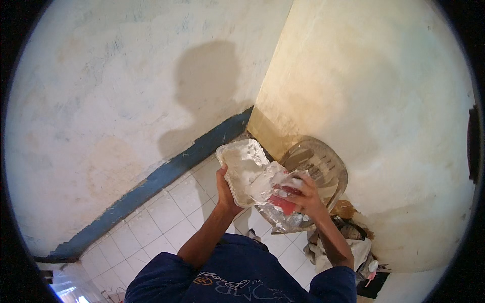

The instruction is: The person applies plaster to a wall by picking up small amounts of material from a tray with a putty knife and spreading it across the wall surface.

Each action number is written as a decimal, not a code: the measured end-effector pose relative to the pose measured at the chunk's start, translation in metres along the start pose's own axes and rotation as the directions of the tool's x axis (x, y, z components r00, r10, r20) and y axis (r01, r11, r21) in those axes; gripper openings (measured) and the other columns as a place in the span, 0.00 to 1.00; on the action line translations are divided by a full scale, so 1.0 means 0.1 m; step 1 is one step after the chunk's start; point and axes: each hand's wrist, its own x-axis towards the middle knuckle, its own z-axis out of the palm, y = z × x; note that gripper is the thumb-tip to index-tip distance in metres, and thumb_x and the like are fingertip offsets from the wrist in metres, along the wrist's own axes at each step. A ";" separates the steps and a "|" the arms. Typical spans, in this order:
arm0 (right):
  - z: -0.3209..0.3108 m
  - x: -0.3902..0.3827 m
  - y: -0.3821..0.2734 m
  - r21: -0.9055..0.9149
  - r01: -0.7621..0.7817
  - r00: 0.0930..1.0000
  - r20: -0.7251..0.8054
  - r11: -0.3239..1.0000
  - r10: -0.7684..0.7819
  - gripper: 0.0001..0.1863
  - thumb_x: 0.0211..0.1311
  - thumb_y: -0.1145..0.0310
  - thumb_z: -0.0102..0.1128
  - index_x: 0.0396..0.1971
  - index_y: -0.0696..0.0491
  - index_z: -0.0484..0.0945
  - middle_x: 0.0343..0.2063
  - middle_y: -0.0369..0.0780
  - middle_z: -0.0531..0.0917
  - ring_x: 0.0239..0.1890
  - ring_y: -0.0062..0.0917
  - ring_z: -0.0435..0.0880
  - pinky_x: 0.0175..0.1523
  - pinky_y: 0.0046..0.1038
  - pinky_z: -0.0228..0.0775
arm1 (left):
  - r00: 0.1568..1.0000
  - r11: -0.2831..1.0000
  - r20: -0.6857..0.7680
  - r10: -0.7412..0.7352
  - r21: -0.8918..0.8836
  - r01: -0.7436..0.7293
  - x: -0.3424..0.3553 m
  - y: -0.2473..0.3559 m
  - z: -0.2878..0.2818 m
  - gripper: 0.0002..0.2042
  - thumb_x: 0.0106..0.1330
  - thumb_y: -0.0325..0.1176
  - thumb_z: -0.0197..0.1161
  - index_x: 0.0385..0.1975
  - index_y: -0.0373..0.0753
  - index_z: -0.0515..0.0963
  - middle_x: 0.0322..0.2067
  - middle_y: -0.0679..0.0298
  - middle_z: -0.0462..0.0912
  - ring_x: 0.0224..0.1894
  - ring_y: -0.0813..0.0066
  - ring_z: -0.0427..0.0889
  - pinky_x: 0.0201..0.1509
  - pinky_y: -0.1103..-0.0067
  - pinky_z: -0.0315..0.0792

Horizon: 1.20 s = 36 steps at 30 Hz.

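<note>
My left hand (228,191) is closed round the near left rim of a shallow rectangular tray (241,174), pale and coated inside with white paste. Over the tray's right side, my right hand (302,196) grips a crumpled plastic bag (284,202), clear and red, smeared with white paste. A thick lump of the paste (261,186) lies between the bag and the tray. Where the bag's mouth ends and the paste begins I cannot tell. More paste clings to the tray's far right corner.
A dusty plastic chair (339,174) stands in the corner behind and below the bag. Cloth and plastic bags (361,247) are heaped on the floor at right. Patchy pale walls (116,91) meet in the corner, with a blue band (166,174) along the left one. White tiles (151,227) cover the floor.
</note>
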 end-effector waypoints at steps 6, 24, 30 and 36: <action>-0.04 -0.16 -0.09 -0.081 0.038 0.985 0.169 0.996 -0.023 0.24 0.32 0.61 0.62 0.38 0.44 0.86 0.53 0.35 0.80 0.53 0.37 0.76 0.59 0.49 0.65 | 0.992 0.994 -0.071 0.103 0.029 -0.101 -0.17 -0.10 0.10 0.41 0.60 0.64 0.47 0.68 0.42 0.59 0.63 0.52 0.68 0.62 0.49 0.70 0.66 0.54 0.63; -0.08 -0.26 0.40 -0.301 0.026 0.999 0.045 0.953 -0.013 0.14 0.39 0.65 0.67 0.32 0.50 0.85 0.45 0.39 0.83 0.48 0.34 0.80 0.55 0.45 0.69 | 0.992 0.992 0.049 0.119 0.029 -0.121 -0.30 0.23 0.19 0.40 0.59 0.62 0.51 0.67 0.41 0.60 0.60 0.51 0.69 0.59 0.49 0.72 0.61 0.51 0.67; -0.37 0.07 0.07 -0.304 -0.257 0.933 -0.326 0.917 0.153 0.10 0.52 0.73 0.68 0.36 0.55 0.82 0.38 0.43 0.83 0.38 0.30 0.80 0.40 0.33 0.72 | 0.986 0.979 -0.036 0.164 0.126 -0.158 -0.23 0.20 0.20 0.40 0.59 0.61 0.52 0.66 0.39 0.60 0.59 0.51 0.70 0.59 0.51 0.72 0.62 0.53 0.67; -0.02 0.57 -0.25 0.966 -0.239 0.340 -0.016 0.103 0.940 0.13 0.59 0.74 0.63 0.44 0.60 0.78 0.36 0.38 0.84 0.34 0.22 0.83 0.39 0.25 0.76 | 0.976 0.980 -0.134 0.174 0.116 -0.159 -0.13 0.08 0.02 0.39 0.60 0.60 0.52 0.66 0.37 0.60 0.59 0.51 0.71 0.59 0.53 0.73 0.64 0.58 0.67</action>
